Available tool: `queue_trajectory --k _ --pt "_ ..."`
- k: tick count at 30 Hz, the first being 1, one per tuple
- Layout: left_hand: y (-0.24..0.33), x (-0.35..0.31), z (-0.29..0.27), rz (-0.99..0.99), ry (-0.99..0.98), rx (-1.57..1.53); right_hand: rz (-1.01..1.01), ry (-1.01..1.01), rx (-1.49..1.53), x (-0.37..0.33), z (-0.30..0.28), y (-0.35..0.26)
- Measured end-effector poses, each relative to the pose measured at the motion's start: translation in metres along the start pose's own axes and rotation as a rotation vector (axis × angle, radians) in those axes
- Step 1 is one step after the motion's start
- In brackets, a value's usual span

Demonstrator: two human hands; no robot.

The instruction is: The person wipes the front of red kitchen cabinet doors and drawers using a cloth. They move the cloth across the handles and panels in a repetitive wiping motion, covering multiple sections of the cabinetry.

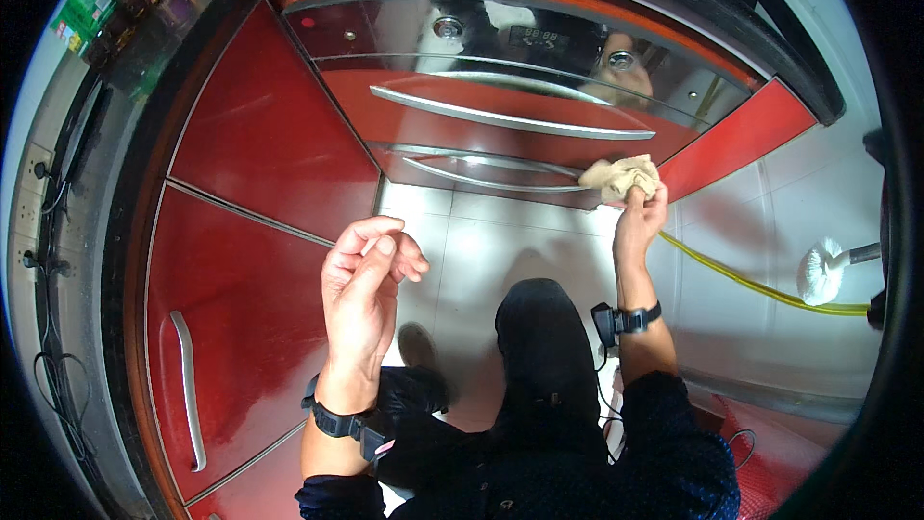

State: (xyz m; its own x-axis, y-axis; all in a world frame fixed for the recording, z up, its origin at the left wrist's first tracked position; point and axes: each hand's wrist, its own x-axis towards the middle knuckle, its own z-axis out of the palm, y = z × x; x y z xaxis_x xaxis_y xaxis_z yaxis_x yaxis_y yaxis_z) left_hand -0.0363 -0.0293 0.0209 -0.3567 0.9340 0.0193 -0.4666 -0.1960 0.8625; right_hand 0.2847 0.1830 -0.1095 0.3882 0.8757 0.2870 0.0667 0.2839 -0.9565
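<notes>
My right hand [640, 217] grips a crumpled beige cloth [624, 176] between thumb and fingers. The cloth lies against the right end of the lower curved silver handle [491, 178] on the red and steel oven-like appliance [433, 111]. Part of the cloth is hidden inside the fingers. My left hand [363, 284] is raised in front of the red cabinet, its fingers loosely bent and apart, with nothing visible in them. Both wrists wear black straps with small dark boxes.
A red cabinet door [241, 299] with a silver handle stands on the left below a dark counter edge [120, 231]. Several packages sit on the counter at upper left. A yellow hose [751, 284] and a white brush [821, 272] are at right. My knees are bent over pale floor tiles.
</notes>
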Motion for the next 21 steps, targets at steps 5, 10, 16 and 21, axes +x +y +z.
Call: queue_trajectory --k 5,10,16,21 --pt "0.006 -0.009 -0.005 0.018 -0.024 0.017 0.193 0.341 0.226 0.045 0.029 0.091" --pt "0.008 -0.007 -0.008 0.023 -0.003 0.031 0.102 0.361 0.264 0.003 0.128 0.139" --pt "0.007 -0.008 -0.004 0.01 0.005 0.02 0.642 -0.033 0.032 -0.119 0.294 0.151" --pt "0.009 -0.014 -0.003 0.015 0.004 -0.014 1.024 -0.21 0.27 -0.121 0.308 0.181"
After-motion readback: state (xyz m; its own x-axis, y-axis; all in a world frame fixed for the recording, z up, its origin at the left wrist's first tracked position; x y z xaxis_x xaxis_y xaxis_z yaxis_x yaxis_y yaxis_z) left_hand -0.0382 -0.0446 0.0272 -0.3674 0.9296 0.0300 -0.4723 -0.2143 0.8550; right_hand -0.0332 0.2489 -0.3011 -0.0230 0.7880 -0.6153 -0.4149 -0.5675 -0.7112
